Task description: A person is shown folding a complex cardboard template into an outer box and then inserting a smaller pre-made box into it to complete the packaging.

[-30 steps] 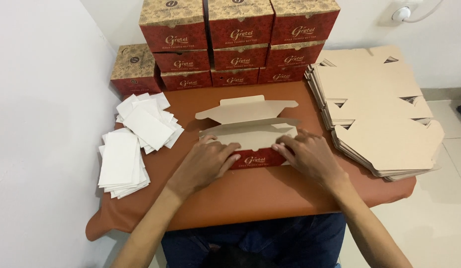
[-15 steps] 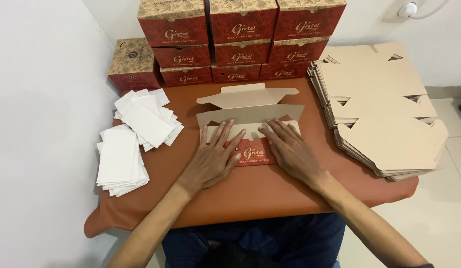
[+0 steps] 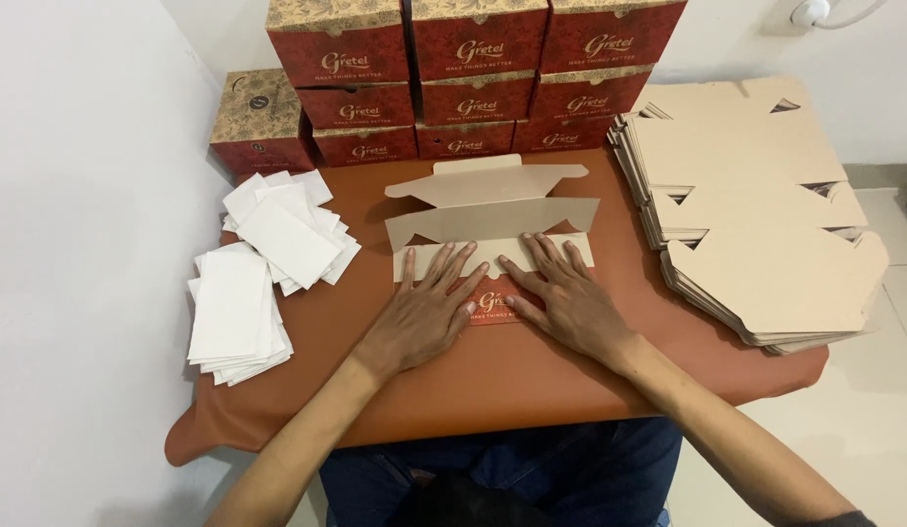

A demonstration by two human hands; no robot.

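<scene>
Cardboard is what you have under both hands: one half-folded box [image 3: 493, 224] lying in the middle of the bench [image 3: 512, 381], plain brown inside and red outside. Your left hand [image 3: 426, 312] lies flat on it with fingers spread wide, pressing the near flap down at about 7 o'clock of the box. Your right hand [image 3: 568, 301] does the same at about 5 o'clock. Neither hand grips anything; both just push down with open palms.

The box looks light and thin. It should bend easily along its fold lines and stay stiff between them. It could crease or tear if you pull hard, so I think the best places to hold are the flap edges near the folds.

At 12 o'clock there are finished red boxes [image 3: 478, 78] stacked by the wall; I count nine in the big stack and one more [image 3: 260, 122] at 10 o'clock, so ten. At 3 o'clock sits one tall pile of flat unfolded boxes [image 3: 756, 205]; too many to count. At 9 o'clock lie two heaps of white paper sheets [image 3: 263, 259], also too many to count.
</scene>
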